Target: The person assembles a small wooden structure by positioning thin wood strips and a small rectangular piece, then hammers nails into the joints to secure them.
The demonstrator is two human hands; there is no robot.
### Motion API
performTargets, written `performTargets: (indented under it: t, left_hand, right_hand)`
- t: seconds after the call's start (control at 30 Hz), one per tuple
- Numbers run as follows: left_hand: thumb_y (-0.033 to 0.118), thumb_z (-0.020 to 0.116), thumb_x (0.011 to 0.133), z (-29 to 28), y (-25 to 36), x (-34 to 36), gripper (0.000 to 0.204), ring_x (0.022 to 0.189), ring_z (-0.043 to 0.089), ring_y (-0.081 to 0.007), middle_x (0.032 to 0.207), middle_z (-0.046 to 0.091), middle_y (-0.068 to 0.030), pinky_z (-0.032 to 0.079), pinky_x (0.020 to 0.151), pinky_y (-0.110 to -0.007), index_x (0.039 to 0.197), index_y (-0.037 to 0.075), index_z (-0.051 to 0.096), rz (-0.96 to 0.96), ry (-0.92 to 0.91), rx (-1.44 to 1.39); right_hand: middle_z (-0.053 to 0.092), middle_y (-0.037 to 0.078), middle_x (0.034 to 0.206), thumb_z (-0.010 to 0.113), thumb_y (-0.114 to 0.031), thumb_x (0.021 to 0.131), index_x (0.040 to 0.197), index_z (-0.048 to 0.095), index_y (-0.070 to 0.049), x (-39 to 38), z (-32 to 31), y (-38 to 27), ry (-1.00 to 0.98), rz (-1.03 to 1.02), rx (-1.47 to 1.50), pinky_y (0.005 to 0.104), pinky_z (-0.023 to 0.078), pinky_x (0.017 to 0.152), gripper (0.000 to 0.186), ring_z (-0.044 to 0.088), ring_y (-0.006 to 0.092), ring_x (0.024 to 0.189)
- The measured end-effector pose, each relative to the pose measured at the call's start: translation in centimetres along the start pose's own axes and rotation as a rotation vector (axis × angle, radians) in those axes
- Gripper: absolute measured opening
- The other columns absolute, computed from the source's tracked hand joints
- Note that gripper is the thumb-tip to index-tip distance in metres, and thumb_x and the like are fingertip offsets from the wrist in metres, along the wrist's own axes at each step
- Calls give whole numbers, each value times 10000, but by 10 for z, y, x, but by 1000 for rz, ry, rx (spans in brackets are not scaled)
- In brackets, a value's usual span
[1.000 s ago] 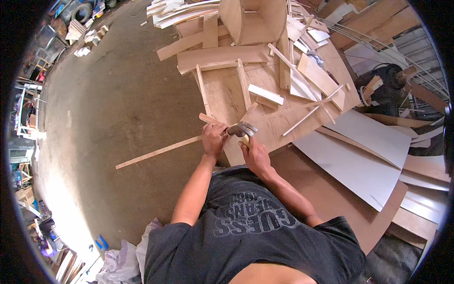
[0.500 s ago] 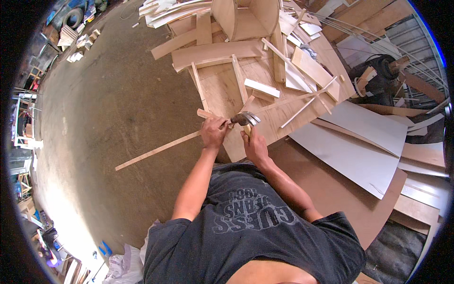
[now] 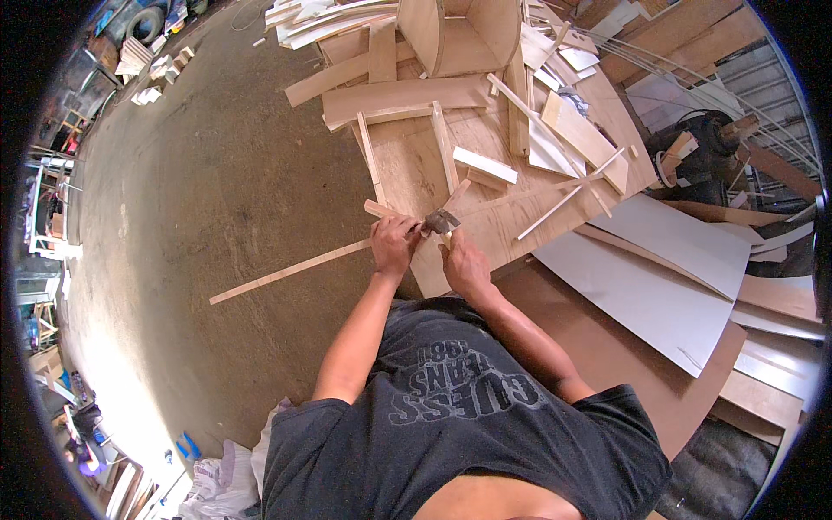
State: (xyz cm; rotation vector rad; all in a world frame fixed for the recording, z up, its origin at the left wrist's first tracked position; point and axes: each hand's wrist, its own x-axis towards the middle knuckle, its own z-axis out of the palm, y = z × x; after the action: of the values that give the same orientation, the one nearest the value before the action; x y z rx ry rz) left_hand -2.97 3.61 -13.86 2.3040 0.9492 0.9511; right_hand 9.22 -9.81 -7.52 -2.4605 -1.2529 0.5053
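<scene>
My right hand (image 3: 467, 267) is closed round the handle of a claw hammer (image 3: 441, 223). Its metal head is beside the fingertips of my left hand (image 3: 395, 244), over the near corner of the wooden worktable (image 3: 416, 165). The left fingers are pinched together on thin wooden pieces; whether a nail is between them is too small to tell. A long wooden strip (image 3: 290, 273) runs out to the left from that hand, over the floor. A shorter wooden piece (image 3: 380, 209) sticks out just above the left knuckles.
Narrow slats, boards and a white-faced block (image 3: 484, 165) lie across the table. A plywood box (image 3: 459, 43) stands at its far end. Large white panels (image 3: 650, 269) are at the right, and a dark motor-like machine (image 3: 698, 143) is beyond them. Concrete floor (image 3: 225, 173) stretches away on the left.
The hammer head has turned and come slightly down and left, towards my left fingers. The left hand keeps its grip, and the whole view has shifted a little.
</scene>
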Motion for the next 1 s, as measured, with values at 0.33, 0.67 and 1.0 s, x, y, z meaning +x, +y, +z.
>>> performTargets:
  t: [0.33,0.67,1.0]
  left_hand:
    - [254,797,888,3,4,1,135,1008,668,-250,1003,770,-6,459,933,-409,971,147,796,25,20,35]
    - [209,779,898,5,10,-1,115,981,669,-264,994,770,-16,492,923,-435,980,130,796,38,51,27]
    - [253,767,910,8,5,-3,145,985,670,-271,1011,767,-19,499,910,-431,982,131,794,32,37,34]
  right_hand:
    - [692,320,826,603,-272,1045,1246,459,-9,5,5,12,-14,-63,13,645,511,708,360,675,545,784]
    - [684,334,815,606,-259,1042,1193,460,2,2,9,16,-4,-45,33,665,506,696,334,665,562,779]
    - [686,345,833,609,-248,1041,1203,456,-1,0,4,12,-3,-41,70,665,509,705,333,663,571,786]
